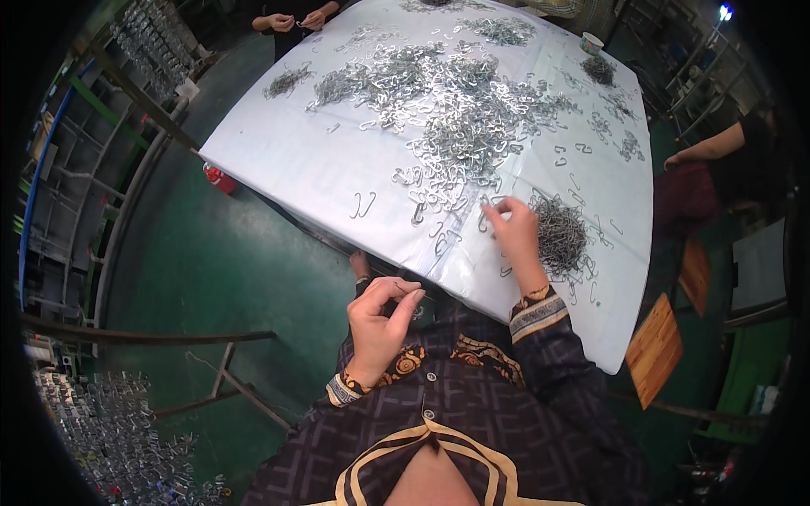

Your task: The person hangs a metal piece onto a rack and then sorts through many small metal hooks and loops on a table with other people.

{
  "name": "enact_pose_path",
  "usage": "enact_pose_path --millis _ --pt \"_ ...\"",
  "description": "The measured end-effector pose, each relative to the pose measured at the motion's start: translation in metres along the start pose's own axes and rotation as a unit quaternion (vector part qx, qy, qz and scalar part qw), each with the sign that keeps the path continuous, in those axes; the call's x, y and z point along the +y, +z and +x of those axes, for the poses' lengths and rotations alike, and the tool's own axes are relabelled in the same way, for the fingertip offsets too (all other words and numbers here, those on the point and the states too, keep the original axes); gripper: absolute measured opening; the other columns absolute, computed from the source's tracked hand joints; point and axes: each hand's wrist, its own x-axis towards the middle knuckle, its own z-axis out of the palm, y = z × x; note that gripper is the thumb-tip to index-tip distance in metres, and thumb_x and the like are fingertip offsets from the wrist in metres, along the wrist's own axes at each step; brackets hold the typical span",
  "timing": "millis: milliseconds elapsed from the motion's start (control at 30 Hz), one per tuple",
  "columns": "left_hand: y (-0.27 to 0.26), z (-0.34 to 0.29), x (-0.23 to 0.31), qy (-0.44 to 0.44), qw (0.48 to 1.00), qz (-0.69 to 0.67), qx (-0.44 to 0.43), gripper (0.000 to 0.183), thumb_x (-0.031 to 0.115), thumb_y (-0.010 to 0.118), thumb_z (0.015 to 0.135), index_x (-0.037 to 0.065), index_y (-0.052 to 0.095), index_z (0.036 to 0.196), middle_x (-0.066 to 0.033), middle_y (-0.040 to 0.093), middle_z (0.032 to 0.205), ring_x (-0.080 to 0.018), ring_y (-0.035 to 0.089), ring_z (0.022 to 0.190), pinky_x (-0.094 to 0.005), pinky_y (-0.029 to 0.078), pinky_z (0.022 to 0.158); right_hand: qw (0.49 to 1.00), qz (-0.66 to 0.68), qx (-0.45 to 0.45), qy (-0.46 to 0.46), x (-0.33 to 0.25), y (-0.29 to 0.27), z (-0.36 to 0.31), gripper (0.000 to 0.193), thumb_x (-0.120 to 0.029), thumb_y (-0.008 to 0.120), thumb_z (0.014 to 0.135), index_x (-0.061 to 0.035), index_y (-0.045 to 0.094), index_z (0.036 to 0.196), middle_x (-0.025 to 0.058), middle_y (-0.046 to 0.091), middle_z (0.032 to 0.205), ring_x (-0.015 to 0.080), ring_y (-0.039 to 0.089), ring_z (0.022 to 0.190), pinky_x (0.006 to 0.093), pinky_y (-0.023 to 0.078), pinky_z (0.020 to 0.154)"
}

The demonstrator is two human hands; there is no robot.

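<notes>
My left hand (380, 325) is raised just off the near edge of the white-covered table (287, 160), thumb and forefinger pinched together. A thin sliver shows at its fingertips, too small to name. Over the table my right hand (516, 232) reaches forward, its fingertips closed at a small silver metal hook (483, 221). Beside that hand, on its right, lies a heap of thin dark metal pieces (559, 236). A large spread pile of silver hooks (464, 126) covers the middle of the table. A few loose hooks (363, 204) lie apart toward the near left edge.
Another person's hands (295, 23) work at the far left edge. A second person (709, 160) is at the right. A cup (591, 42) stands at the far right corner, a red container (219, 179) beside the left edge. Wooden stools (656, 350) and racks of metal parts (110, 430) surround the table.
</notes>
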Motion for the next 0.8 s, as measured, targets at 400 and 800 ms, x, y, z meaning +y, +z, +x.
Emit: enact_pose_path --millis 400,800 --pt "-0.002 0.004 -0.003 0.007 1.000 0.018 0.013 0.009 -0.002 0.073 0.077 -0.004 0.070 0.086 -0.0089 0.068 0.078 -0.0136 0.060 0.068 -0.0256 0.047 0.063 0.979 0.141 -0.096 0.115 -0.010 -0.013 0.051 0.021 -0.015 0.071 0.084 0.0028 0.065 0.092 0.0112 0.068 0.073 0.0156 0.066 0.071 0.0263 0.051 0.062" --pt "0.007 0.021 0.028 0.044 0.998 0.004 -0.052 0.025 -0.010 0.069 0.078 -0.005 0.070 0.102 -0.0105 0.067 0.090 -0.0129 0.061 0.081 -0.0248 0.049 0.070 0.655 0.662 -0.321 0.172 -0.081 -0.039 -0.060 0.011 -0.007 0.058 0.095 -0.0024 0.056 0.105 0.0088 0.065 0.087 0.0141 0.062 0.067 0.0241 0.048 0.059"
